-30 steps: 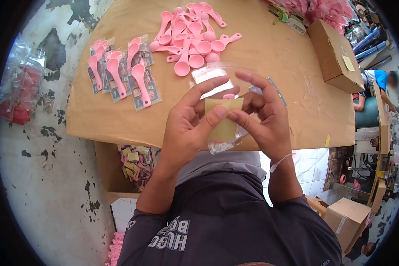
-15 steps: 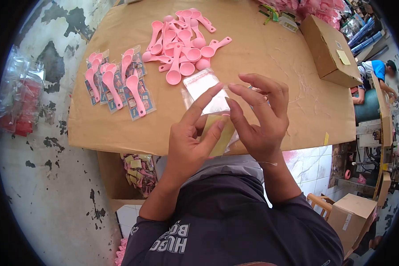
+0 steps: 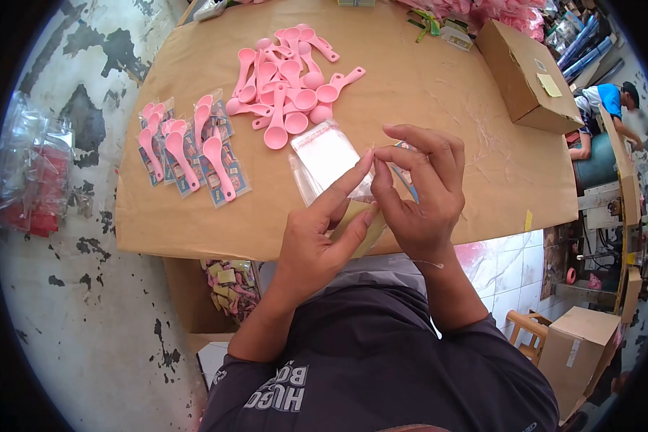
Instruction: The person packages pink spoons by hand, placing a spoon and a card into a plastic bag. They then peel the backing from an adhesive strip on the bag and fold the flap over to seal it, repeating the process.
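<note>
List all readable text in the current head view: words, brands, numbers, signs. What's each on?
"HUGO": dark shirt, chest, upside down in view.
"BO": same shirt, second line; the rest is lost in folds.
Too small or blurred to read:
Printed cards under the bagged pink spoons.
Pink print on the clear bag stack.
Yellow note on the carton.
Small mark near the shirt's lower right edge in view.

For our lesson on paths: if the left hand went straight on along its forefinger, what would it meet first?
The left hand would probably meet the right hand, whose fingertips lie just beyond the left forefinger; depth leaves unclear whether they touch.
</note>
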Demonstrator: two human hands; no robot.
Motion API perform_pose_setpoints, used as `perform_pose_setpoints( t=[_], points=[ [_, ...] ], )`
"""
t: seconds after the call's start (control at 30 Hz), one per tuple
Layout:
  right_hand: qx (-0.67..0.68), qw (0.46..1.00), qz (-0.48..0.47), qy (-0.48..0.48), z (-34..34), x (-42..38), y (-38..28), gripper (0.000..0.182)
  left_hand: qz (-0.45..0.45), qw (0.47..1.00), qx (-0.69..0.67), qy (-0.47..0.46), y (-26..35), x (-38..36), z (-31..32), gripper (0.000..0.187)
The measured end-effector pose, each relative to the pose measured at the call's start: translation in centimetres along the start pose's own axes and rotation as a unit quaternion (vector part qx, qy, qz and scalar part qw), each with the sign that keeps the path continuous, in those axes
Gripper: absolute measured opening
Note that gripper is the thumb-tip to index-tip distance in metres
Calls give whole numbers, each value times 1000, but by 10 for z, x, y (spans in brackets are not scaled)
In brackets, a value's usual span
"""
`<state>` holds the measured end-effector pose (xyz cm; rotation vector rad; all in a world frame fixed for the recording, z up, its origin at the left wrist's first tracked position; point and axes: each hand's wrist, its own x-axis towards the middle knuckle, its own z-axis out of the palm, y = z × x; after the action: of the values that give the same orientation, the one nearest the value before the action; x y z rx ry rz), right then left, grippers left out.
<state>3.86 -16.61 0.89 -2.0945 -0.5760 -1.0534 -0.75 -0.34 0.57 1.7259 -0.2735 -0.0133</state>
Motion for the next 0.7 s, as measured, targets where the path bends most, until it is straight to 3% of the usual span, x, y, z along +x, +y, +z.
perform_pose_setpoints(
  t=[0.13,0.2,0.3,0.37,0.5,0.57,0.6,0.67,0.7],
  points=[
    [30,999,32,-8,-2,1,4,20,-7,1000,-2,-22,-5,1,-2,63],
    [48,997,56,-8,-4,4,8,20,-12,995,-82,-60,-14,1,-3,60],
    [96,991,89,29,-8,11,26,18,-50,980,-187,-45,-17,0,-3,58],
    [312,910,228,148,-10,12,35,16,-80,972,-220,-20,-8,0,-6,51],
    [438,853,230,165,-23,11,43,15,-111,954,-276,34,-7,2,-12,33],
    [564,795,212,60,-27,-3,52,11,-99,953,-282,54,-9,4,-11,26],
    [564,796,213,61,-29,-7,51,11,-73,956,-278,61,-12,5,-11,26],
    [541,786,292,-69,-32,-15,47,10,-47,958,-274,68,-17,7,-11,26],
    [542,785,293,-68,-31,-14,38,10,-34,957,-279,72,-19,7,-11,26]
  ],
)
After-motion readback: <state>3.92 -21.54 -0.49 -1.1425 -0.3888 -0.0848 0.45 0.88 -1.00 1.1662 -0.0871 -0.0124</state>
